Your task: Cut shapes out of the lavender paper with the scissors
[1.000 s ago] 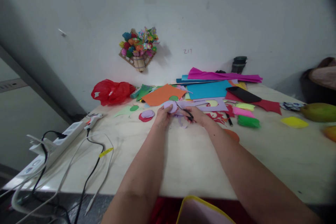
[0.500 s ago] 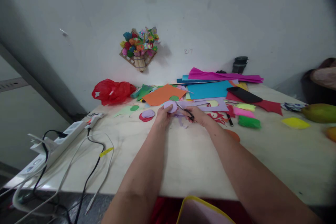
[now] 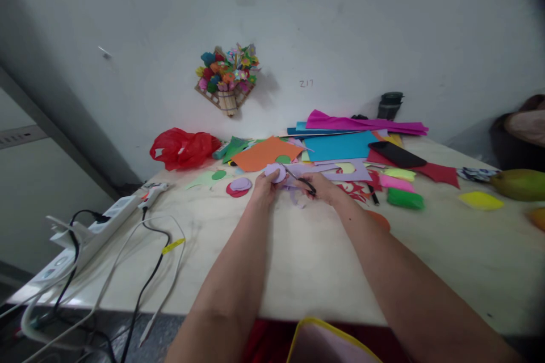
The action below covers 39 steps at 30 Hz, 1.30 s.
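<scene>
Between its thumb and fingers, my left hand [image 3: 264,186] pinches a round lilac paper piece [image 3: 276,172]. My right hand [image 3: 321,186] is closed around the dark handles of a pair of scissors [image 3: 307,185], whose blades reach toward the lilac piece's right edge. Beneath and behind the scissors lies a lilac sheet [image 3: 360,171] with rounded cut-outs. A thin curled lilac scrap [image 3: 297,198] rests below the hands. Left of my left hand, lilac circles [image 3: 241,183] lie on top of red ones [image 3: 237,193].
An orange sheet [image 3: 266,154], a blue sheet [image 3: 338,146] and a black phone [image 3: 398,154] lie farther back. A red plastic bag [image 3: 185,148] sits at back left. A power strip [image 3: 91,232] with cables runs along the left. Small coloured packets [image 3: 404,197] and a green fruit [image 3: 519,184] are at right.
Both hands stay nearly in place. The lilac piece has shifted or turned very slightly at the scissor blades; the rest of the table looks the same.
</scene>
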Each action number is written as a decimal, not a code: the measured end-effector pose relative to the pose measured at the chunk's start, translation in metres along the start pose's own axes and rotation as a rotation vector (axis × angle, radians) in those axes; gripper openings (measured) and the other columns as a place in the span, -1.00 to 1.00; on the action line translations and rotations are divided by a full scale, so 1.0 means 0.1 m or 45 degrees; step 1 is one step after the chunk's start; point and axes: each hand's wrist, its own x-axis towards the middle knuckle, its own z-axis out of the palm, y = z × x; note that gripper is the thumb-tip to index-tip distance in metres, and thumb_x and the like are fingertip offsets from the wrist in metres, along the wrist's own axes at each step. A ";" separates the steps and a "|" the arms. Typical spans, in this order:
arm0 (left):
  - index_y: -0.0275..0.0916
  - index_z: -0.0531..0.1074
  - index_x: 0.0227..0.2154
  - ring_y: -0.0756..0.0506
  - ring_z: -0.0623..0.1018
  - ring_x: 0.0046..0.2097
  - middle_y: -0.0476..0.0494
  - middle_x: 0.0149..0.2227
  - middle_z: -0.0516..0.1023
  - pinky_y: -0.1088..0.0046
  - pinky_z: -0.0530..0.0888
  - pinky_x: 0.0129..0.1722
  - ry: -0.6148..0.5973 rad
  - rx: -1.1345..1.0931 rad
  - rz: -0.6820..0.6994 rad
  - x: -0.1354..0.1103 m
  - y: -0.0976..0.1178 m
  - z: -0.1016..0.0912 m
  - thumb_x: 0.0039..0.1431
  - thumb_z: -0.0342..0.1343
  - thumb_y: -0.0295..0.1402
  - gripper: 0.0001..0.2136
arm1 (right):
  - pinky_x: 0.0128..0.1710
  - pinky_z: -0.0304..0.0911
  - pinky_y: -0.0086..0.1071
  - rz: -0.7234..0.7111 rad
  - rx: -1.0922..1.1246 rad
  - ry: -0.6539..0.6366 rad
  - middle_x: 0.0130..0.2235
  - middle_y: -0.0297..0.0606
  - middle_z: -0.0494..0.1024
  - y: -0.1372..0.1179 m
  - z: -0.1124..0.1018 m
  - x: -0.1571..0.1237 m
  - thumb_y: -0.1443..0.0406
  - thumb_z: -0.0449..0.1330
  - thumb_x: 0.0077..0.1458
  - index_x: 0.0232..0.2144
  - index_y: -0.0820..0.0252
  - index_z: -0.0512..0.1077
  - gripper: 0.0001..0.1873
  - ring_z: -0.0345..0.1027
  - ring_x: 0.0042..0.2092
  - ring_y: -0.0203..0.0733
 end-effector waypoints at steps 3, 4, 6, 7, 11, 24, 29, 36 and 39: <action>-0.44 0.49 -0.03 -0.16 0.71 -0.28 -0.38 -0.17 0.67 0.41 0.69 -0.28 0.006 0.010 -0.004 -0.01 0.01 0.01 0.13 0.24 -0.62 -0.68 | -0.71 -0.02 -0.51 0.007 -0.002 -0.012 -0.69 -0.46 0.31 0.00 0.00 -0.01 0.13 0.39 -0.09 -0.54 0.18 0.37 -0.68 0.05 -0.68 -0.42; -0.44 0.49 -0.04 -0.15 0.70 -0.29 -0.37 -0.17 0.67 0.42 0.69 -0.28 0.004 0.011 -0.005 -0.01 0.01 0.01 0.14 0.23 -0.63 -0.70 | -0.71 -0.02 -0.52 0.017 -0.002 -0.013 -0.69 -0.46 0.31 0.00 0.00 -0.01 0.13 0.40 -0.10 -0.53 0.18 0.37 -0.68 0.06 -0.68 -0.43; -0.44 0.49 -0.05 -0.14 0.70 -0.29 -0.36 -0.18 0.67 0.42 0.69 -0.29 -0.003 0.011 -0.011 -0.02 0.01 0.01 0.13 0.23 -0.63 -0.70 | -0.71 -0.01 -0.52 0.036 -0.001 -0.015 -0.69 -0.46 0.33 -0.02 0.00 -0.03 0.13 0.39 -0.10 -0.51 0.18 0.37 -0.68 0.07 -0.68 -0.42; -0.43 0.49 -0.05 -0.14 0.70 -0.29 -0.35 -0.19 0.67 0.41 0.69 -0.28 -0.005 0.010 -0.014 -0.02 0.01 0.01 0.12 0.24 -0.62 -0.69 | -0.72 -0.02 -0.53 0.041 -0.004 -0.019 -0.70 -0.46 0.33 -0.03 0.00 -0.04 0.13 0.39 -0.10 -0.51 0.18 0.37 -0.68 0.08 -0.69 -0.42; -0.44 0.51 -0.09 -0.18 0.70 -0.24 -0.36 -0.18 0.66 0.34 0.69 -0.23 -0.033 0.042 -0.018 -0.03 0.00 0.01 0.10 0.26 -0.62 -0.72 | -0.75 -0.05 -0.52 0.032 -0.011 -0.029 -0.70 -0.44 0.33 -0.04 0.00 -0.05 0.10 0.37 -0.08 -0.52 0.17 0.35 -0.67 0.10 -0.70 -0.40; -0.45 0.52 -0.19 -0.17 0.70 -0.26 -0.37 -0.20 0.66 0.40 0.67 -0.27 -0.054 0.070 -0.004 -0.03 0.00 0.00 0.14 0.21 -0.62 -0.83 | -0.72 -0.04 -0.51 -0.014 0.006 0.017 -0.70 -0.44 0.31 0.00 0.00 -0.01 0.17 0.35 -0.10 -0.57 0.19 0.38 -0.74 0.06 -0.69 -0.41; -0.44 0.51 -0.19 -0.13 0.69 -0.31 -0.34 -0.21 0.67 0.44 0.66 -0.31 -0.037 0.047 -0.004 -0.03 0.01 0.01 0.15 0.19 -0.63 -0.84 | -0.74 -0.05 -0.51 -0.047 0.011 0.021 -0.72 -0.44 0.30 0.00 0.01 0.00 0.22 0.32 -0.11 -0.61 0.18 0.36 -0.77 0.06 -0.71 -0.41; -0.46 0.51 -0.13 -0.18 0.70 -0.25 -0.39 -0.18 0.66 0.38 0.68 -0.23 -0.021 0.031 0.008 -0.01 -0.01 -0.01 0.15 0.20 -0.62 -0.79 | -0.74 -0.05 -0.51 -0.062 0.010 0.000 -0.72 -0.44 0.30 0.01 0.01 0.02 0.22 0.33 -0.12 -0.62 0.18 0.34 -0.75 0.06 -0.71 -0.42; -0.45 0.50 -0.11 -0.16 0.70 -0.25 -0.35 -0.19 0.66 0.37 0.68 -0.23 -0.020 0.029 0.013 -0.01 -0.01 -0.02 0.14 0.21 -0.62 -0.76 | -0.74 -0.05 -0.51 -0.045 0.015 -0.001 -0.73 -0.44 0.30 0.00 0.01 0.01 0.22 0.34 -0.11 -0.62 0.16 0.31 -0.72 0.06 -0.71 -0.41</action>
